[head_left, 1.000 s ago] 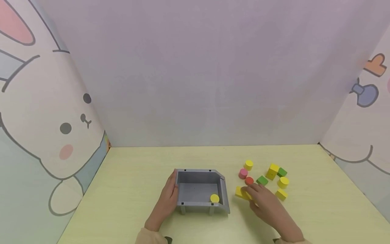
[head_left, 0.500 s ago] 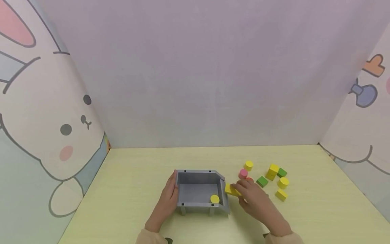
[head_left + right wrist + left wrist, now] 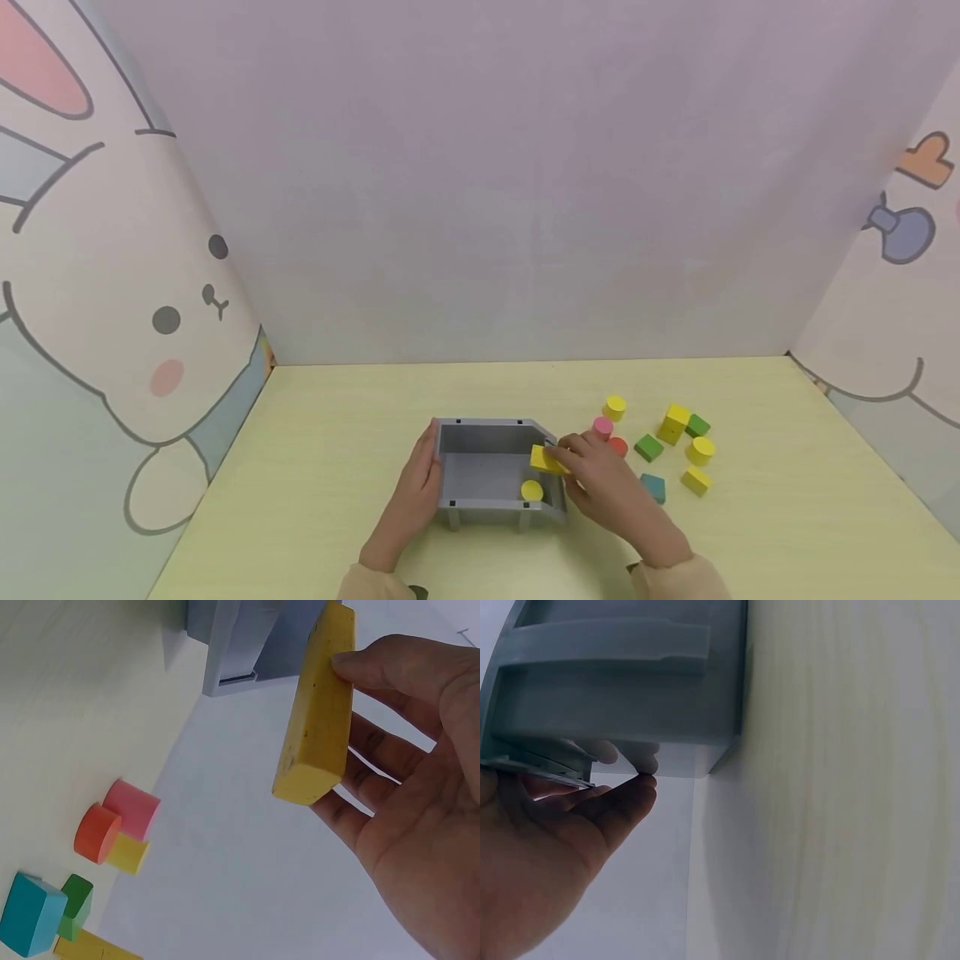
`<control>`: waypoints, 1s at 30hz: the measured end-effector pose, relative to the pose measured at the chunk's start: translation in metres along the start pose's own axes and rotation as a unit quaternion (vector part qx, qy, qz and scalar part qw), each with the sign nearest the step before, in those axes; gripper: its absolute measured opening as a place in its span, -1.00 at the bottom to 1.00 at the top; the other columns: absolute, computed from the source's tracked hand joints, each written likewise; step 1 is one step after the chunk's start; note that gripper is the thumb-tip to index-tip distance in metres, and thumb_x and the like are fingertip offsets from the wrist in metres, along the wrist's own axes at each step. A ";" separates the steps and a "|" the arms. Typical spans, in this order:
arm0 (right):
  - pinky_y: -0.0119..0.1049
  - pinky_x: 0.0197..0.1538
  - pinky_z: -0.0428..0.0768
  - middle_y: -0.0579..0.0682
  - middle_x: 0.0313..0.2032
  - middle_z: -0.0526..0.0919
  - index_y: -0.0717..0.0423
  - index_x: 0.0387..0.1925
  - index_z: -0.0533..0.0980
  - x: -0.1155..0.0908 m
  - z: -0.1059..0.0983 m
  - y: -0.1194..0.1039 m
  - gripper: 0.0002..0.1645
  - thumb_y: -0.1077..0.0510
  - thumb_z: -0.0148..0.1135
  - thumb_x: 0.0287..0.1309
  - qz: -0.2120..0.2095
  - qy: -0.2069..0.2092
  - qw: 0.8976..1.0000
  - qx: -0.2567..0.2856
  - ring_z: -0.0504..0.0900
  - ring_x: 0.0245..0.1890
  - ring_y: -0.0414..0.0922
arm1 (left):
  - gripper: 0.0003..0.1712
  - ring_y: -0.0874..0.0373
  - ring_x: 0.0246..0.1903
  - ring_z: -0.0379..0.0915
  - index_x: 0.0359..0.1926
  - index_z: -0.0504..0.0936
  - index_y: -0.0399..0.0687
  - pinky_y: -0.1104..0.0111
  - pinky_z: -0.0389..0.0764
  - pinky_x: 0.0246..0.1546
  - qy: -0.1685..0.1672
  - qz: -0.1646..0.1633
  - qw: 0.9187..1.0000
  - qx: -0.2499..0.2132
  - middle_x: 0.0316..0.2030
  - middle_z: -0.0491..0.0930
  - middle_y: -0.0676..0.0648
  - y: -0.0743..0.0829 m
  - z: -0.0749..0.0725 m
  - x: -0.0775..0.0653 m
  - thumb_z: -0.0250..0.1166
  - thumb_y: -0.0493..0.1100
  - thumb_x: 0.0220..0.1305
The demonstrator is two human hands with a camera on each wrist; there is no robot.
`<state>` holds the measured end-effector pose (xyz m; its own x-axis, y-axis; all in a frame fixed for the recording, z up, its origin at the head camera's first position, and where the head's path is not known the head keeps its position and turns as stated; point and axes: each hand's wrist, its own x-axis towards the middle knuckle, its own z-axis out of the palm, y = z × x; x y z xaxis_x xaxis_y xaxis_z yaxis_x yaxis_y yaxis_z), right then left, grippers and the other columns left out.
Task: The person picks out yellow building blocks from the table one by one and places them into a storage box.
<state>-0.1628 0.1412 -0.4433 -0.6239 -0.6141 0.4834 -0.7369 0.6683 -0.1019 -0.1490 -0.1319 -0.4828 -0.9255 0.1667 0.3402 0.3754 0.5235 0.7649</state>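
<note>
A grey plastic bin (image 3: 480,504) stands on the table in the head view, with a yellow cylinder block (image 3: 532,491) inside near its right end. My left hand (image 3: 420,481) rests along the bin's left wall; the left wrist view has its fingertips (image 3: 643,784) touching the grey wall. Between thumb and fingers, my right hand (image 3: 606,483) pinches a long yellow rectangular block (image 3: 319,712), held over the bin's right end in the head view. The right wrist view shows the block lifted, its far end near the bin's rim. Part of the block is covered by fingers in the head view.
Loose blocks lie right of the bin: a teal block (image 3: 653,488), green blocks (image 3: 648,447), a red cylinder (image 3: 618,447), a pink cylinder (image 3: 602,427), and several yellow ones (image 3: 674,423). A pale curtain (image 3: 525,208) hangs behind the table.
My right hand has carried the long yellow block leftward, from the table beside the bin to above its right end. The teal block has come into sight. My left hand stays at the bin.
</note>
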 end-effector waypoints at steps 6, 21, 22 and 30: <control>-0.23 -0.31 0.61 -0.02 -0.29 0.61 0.12 -0.21 0.58 0.007 0.002 -0.003 -0.56 0.41 0.31 -0.28 0.003 -0.010 1.000 0.008 0.46 -0.31 -0.12 | -0.44 -0.22 0.32 -0.17 0.35 -0.09 -0.39 -0.15 0.04 0.29 -0.003 -0.001 1.000 -0.007 0.35 -0.03 -0.39 0.000 0.000 0.000 -0.25 -0.39 0.36; -0.22 -0.21 0.66 0.00 -0.25 0.63 0.14 -0.20 0.58 0.023 0.009 -0.007 -0.62 0.41 0.29 -0.17 0.007 -0.049 0.998 0.037 0.48 -0.24 -0.10 | -0.44 -0.21 0.32 -0.15 0.35 -0.08 -0.40 -0.14 0.05 0.29 0.003 0.007 1.000 0.001 0.35 -0.01 -0.40 -0.002 0.001 0.000 -0.24 -0.41 0.35; -0.22 -0.20 0.66 -0.01 -0.25 0.63 0.14 -0.20 0.58 0.024 0.010 -0.007 -0.63 0.40 0.29 -0.17 0.005 -0.050 0.998 0.040 0.49 -0.24 -0.10 | -0.44 -0.21 0.32 -0.15 0.34 -0.08 -0.40 -0.14 0.05 0.29 0.003 0.008 1.000 0.003 0.35 -0.01 -0.40 -0.002 0.001 0.000 -0.23 -0.41 0.34; -0.22 -0.16 0.65 -0.04 -0.24 0.63 0.09 -0.21 0.59 0.032 0.016 -0.011 -0.67 0.34 0.32 -0.12 0.014 -0.073 0.996 0.057 0.48 -0.22 -0.12 | -0.43 -0.20 0.32 -0.14 0.35 -0.08 -0.40 -0.14 0.06 0.29 0.004 0.002 1.000 0.002 0.35 -0.01 -0.40 -0.003 0.001 -0.001 -0.23 -0.40 0.34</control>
<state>-0.1789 0.1075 -0.4402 -0.6697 -0.6563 0.3476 -0.7382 0.6391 -0.2159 -0.1495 -0.1327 -0.4855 -0.9233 0.1625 0.3481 0.3795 0.5266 0.7607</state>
